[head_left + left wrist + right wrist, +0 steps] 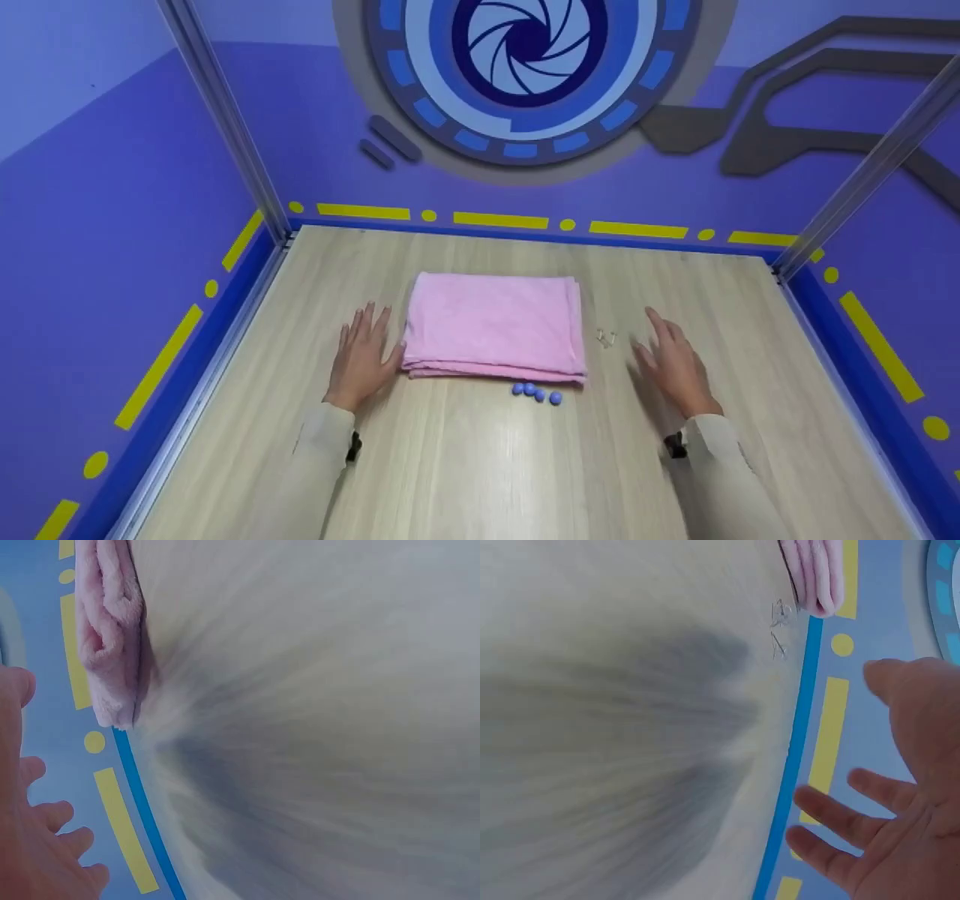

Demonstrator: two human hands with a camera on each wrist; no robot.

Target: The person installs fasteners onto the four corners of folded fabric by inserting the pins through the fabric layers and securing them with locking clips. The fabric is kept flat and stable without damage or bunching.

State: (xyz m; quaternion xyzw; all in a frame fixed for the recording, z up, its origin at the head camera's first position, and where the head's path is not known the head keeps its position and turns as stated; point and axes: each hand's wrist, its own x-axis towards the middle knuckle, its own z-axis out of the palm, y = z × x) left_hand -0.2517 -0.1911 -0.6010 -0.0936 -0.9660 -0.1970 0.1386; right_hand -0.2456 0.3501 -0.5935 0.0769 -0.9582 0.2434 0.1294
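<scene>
A folded pink towel (491,319) lies on the wooden table between the two hands. My left hand (361,367) is beside the towel's left edge, fingers spread, thumb close to the front left corner. To the right, my right hand (675,369) hovers over the table with its fingers extended and nothing in them. Several small blue balls (529,390) sit in front of the towel's near edge. Between the towel and the right hand are small thin metallic pieces (606,337), which also show in the right wrist view as wiry pieces (780,613).
Blue-purple panels (300,135) with yellow dashes enclose the table (480,465) at the back and both sides. Metal posts (232,127) stand at the back corners. A large round aperture design (525,45) is printed on the back panel.
</scene>
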